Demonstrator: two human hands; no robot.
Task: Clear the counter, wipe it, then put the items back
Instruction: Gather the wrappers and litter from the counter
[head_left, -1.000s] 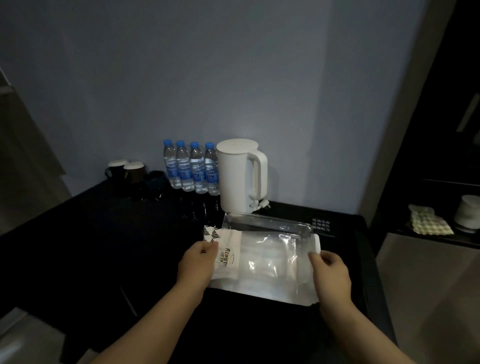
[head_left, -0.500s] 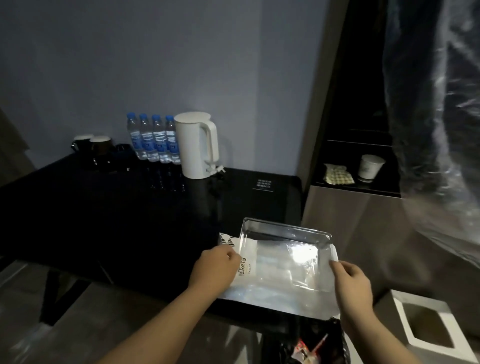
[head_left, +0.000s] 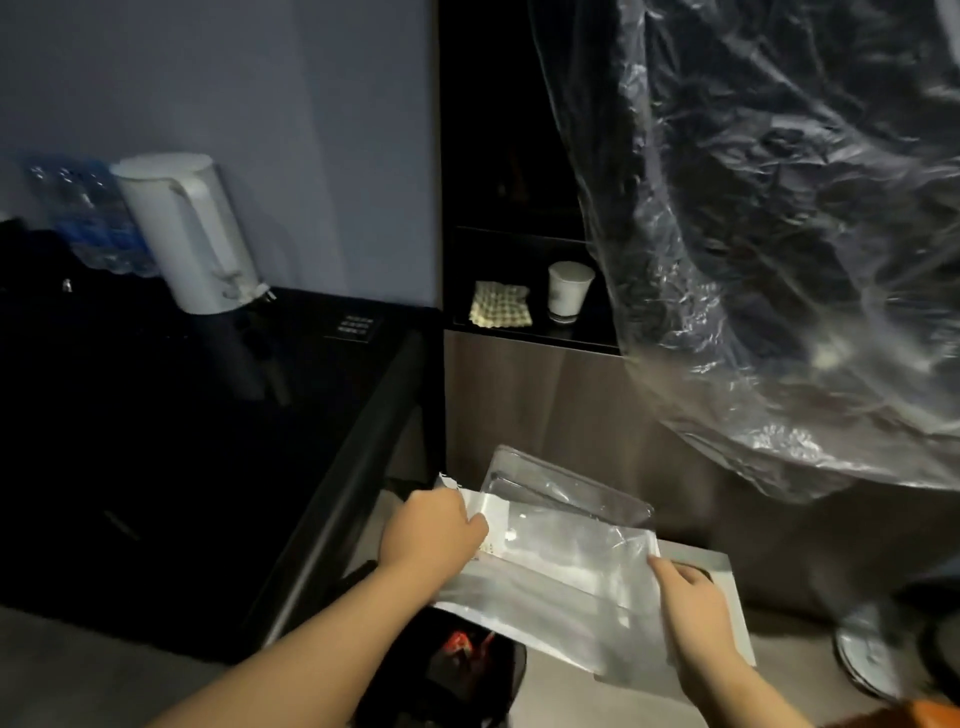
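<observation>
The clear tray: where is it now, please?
Head view, lower centre: clear tray on a white bag that left hand and right hand hold, right of the counter.

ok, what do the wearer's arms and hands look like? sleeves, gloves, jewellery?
The left hand and right hand are ungloved, no rings, watch or bands showing. The left forearm and right forearm are bare, no sleeves in view. Dim light.

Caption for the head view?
Left hand and right hand hold a clear plastic tray on a paper bag beside the black counter.
</observation>
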